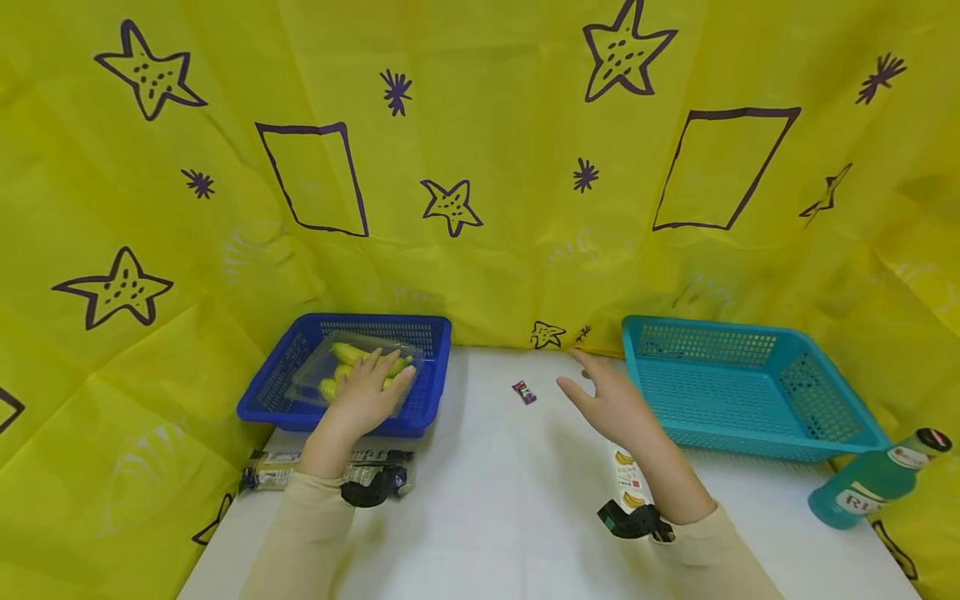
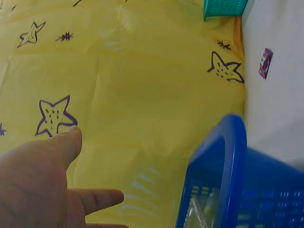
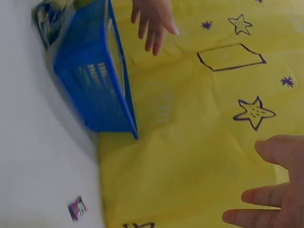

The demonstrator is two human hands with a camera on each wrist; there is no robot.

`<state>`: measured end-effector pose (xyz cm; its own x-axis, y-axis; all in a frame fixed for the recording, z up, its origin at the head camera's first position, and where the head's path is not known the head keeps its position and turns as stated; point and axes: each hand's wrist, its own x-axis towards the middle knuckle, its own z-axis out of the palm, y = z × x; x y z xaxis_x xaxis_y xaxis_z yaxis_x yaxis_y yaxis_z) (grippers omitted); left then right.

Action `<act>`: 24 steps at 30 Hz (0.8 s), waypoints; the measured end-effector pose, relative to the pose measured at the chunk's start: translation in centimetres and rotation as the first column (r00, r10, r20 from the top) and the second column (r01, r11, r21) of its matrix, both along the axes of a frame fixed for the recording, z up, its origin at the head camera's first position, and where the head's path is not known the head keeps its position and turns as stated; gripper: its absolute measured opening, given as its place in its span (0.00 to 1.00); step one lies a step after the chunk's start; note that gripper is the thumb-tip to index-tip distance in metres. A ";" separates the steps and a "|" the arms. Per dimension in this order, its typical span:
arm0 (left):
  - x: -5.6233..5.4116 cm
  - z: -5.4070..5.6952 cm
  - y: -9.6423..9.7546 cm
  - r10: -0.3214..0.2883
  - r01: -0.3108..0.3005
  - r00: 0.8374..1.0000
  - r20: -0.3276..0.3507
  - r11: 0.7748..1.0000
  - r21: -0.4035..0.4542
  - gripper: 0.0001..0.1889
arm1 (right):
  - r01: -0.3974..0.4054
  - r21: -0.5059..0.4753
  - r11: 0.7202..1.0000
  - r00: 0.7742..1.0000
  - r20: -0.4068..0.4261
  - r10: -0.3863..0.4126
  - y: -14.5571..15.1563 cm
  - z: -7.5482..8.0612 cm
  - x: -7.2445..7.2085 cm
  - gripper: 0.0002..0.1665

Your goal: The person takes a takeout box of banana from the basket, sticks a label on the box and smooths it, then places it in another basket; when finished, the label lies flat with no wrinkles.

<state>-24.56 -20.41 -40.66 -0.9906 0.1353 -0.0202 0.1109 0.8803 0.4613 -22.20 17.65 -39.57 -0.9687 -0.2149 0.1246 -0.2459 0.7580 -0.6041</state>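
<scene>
At the back of the table [image 1: 487,517], just before the curtain [image 1: 510,275], there are two baskets. In the left basket [image 1: 431,417] is a box [image 1: 306,375] with produce [image 1: 352,352] inside it. In front of this basket lies a long packet [image 1: 401,468]. Between the baskets lies a small sweet [image 1: 524,392]. The bottle [image 1: 870,485] is beside the front right corner of the right basket [image 1: 720,396].

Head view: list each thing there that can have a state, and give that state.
Left hand: outstretched, holding nothing.
Right hand: outstretched, holding nothing.
Blue basket: upright, loaded.
Clear container: inside the blue basket, holding yellow produce; lid unclear.
Turquoise basket: upright.
Bottle: standing, capped.
Small packet: lying flat; seal too small to judge.
Long packet: lying down, partly hidden.
Banana-printed pack: partly hidden; standing or lying unclear.
</scene>
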 end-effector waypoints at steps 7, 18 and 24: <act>-1.1 0.3 -2.7 0.039 -0.040 0.999 0.035 0.999 0.030 0.43 | -0.049 -0.164 0.985 0.995 0.079 0.063 -2.8 0.0 -1.7 0.35; -1.3 0.1 -7.4 0.100 -0.100 0.995 0.002 0.993 0.060 0.42 | -0.114 -0.261 0.959 0.973 0.164 0.161 -7.6 0.3 -3.2 0.30; -1.0 -0.6 -10.6 0.192 -0.191 0.981 0.000 0.979 0.076 0.44 | -0.122 -0.283 0.951 0.966 0.185 0.179 -9.8 0.4 -4.2 0.29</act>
<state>-25.57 -30.97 -41.21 -0.9984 -0.0560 -0.0098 -0.0528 0.8482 0.5270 -26.37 7.87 -39.12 -0.9382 -0.3462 -0.0011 -0.1931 0.5260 -0.8283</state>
